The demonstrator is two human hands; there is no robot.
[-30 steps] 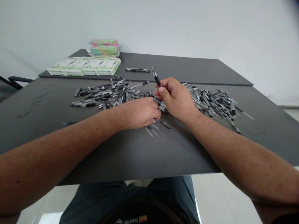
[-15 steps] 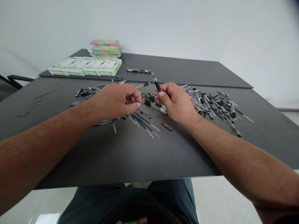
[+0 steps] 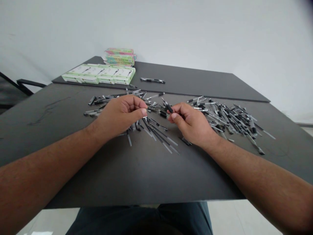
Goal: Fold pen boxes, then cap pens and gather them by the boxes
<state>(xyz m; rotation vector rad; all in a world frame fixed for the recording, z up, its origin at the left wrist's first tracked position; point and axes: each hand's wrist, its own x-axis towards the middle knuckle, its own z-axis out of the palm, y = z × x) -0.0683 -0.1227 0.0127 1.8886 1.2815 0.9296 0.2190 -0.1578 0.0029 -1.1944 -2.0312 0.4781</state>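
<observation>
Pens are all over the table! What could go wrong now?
The pen in the right hand has its pointy tip uncovered, so it might poke or leave ink marks. The left hand is close to loose refills, so it could bump them and mess them up more. And if the pen slipped into the pile of pens on the right, it might be hard to find again.

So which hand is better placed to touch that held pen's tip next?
Probably the left hand: it is close by, facing the tip. The right hand holds the pen, tip angled up and leftward. Whether the left pinches something small, I can't tell.
</observation>
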